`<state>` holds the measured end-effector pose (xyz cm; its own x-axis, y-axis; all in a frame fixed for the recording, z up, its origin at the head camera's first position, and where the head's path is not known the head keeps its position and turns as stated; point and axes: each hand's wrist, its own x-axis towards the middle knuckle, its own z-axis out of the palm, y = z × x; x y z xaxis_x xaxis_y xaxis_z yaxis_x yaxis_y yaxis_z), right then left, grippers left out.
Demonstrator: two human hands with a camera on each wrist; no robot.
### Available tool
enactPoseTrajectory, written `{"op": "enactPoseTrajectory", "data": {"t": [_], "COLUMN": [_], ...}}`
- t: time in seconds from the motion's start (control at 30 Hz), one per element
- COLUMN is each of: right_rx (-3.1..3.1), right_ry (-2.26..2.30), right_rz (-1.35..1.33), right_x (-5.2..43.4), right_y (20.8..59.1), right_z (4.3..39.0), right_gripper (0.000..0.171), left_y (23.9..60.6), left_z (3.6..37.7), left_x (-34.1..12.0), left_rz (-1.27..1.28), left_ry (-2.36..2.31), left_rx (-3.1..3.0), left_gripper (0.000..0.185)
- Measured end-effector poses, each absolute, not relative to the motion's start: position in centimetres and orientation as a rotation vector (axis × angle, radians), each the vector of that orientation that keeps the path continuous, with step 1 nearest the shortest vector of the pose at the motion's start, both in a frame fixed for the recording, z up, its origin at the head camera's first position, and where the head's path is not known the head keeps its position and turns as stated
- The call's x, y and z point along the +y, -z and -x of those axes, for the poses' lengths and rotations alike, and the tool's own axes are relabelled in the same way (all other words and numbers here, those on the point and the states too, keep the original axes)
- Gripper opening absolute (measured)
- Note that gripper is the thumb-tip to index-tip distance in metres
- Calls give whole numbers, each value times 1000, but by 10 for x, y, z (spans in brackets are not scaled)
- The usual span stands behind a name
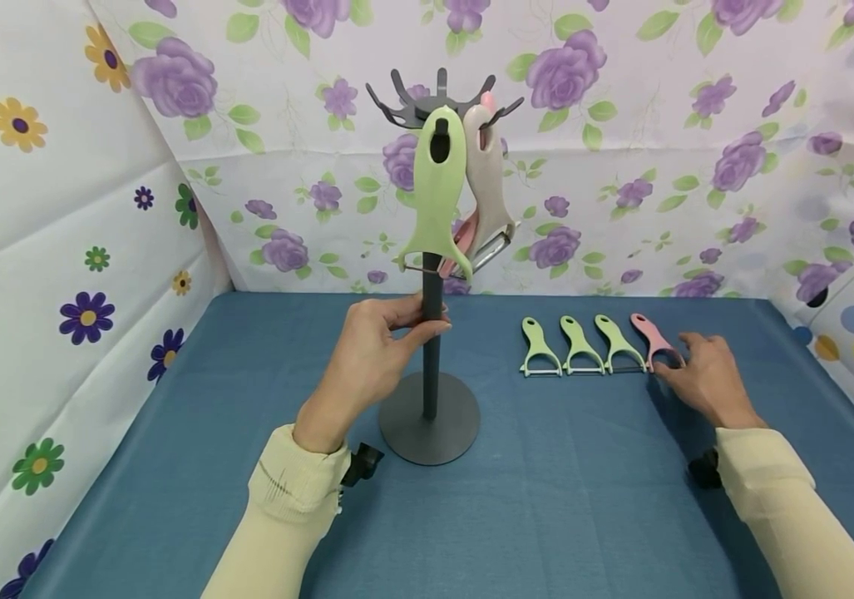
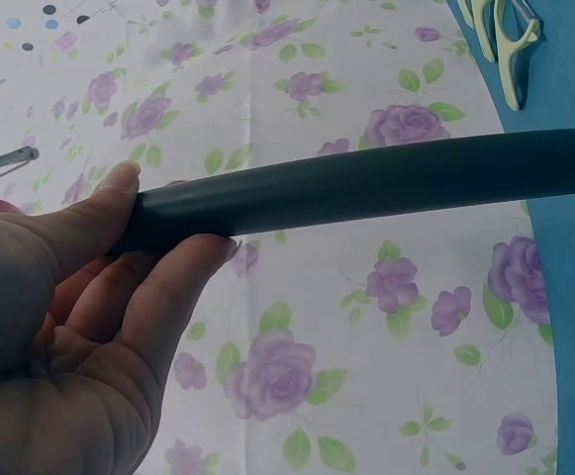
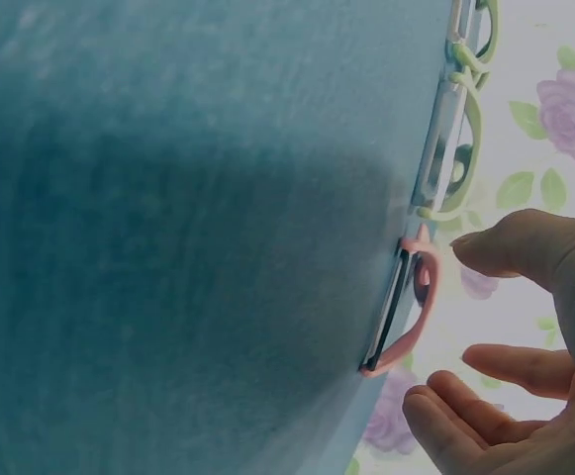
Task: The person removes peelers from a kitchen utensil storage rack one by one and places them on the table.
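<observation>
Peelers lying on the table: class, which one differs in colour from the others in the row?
The pink peeler at the row's right end; the other three are green.

A rack [image 1: 431, 378] bearing hung peelers [image 1: 437, 187] stands on the table [image 1: 561, 491]. Four loose peelers [image 1: 575, 336] lie side by side to its right.

A hand could pass between two obstacles, the stand [image 1: 431, 366] and the green peelers [image 1: 576, 339].

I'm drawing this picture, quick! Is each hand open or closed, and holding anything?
Left hand: closed, holding the dark gray stand pole.
Right hand: open, holding nothing, near the pink Y-peeler lying flat.
</observation>
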<state>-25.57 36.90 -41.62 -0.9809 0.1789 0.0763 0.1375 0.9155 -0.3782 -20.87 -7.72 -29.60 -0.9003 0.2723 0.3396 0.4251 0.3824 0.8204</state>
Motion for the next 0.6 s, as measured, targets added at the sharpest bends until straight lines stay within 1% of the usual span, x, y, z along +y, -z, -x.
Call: {"op": "enactPoseTrajectory", "data": {"t": [0.6], "right_rx": [-2883], "right_ry": [-624], "right_rz": [157], "right_x": [357], "right_y": [408], "right_z": [253], "right_gripper": [70], "left_y": [298], "left_z": [209], "left_x": [-77], "left_rz": [625], "left_ry": [1555], "left_rx": [-2447], "left_gripper": [26]}}
